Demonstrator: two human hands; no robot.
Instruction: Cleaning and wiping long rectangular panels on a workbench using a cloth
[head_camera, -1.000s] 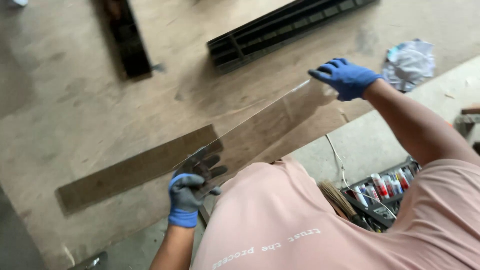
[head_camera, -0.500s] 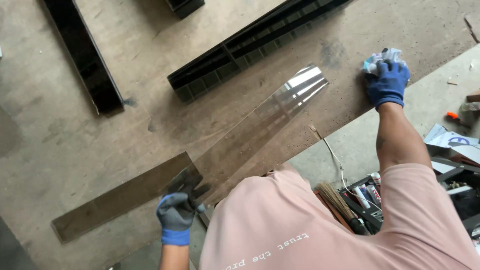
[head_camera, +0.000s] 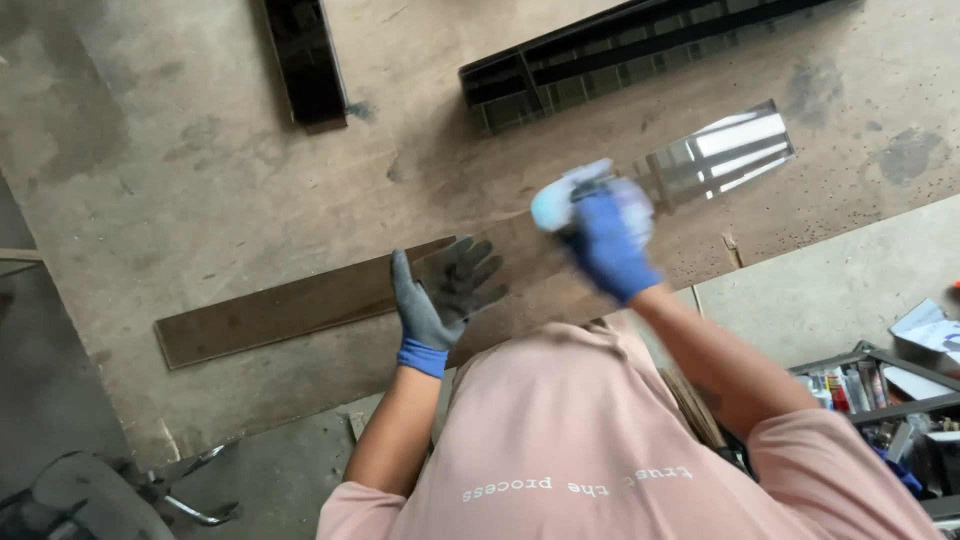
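Below, a long, narrow glass strip (head_camera: 480, 270) lies flat on the stained plywood worktop (head_camera: 180, 170), its far right end mirror-bright. My left hand (head_camera: 445, 290), grey-gloved, presses on it with fingers spread; my right hand (head_camera: 610, 240), blue-gloved, grips a crumpled pale cloth (head_camera: 560, 195) over it.
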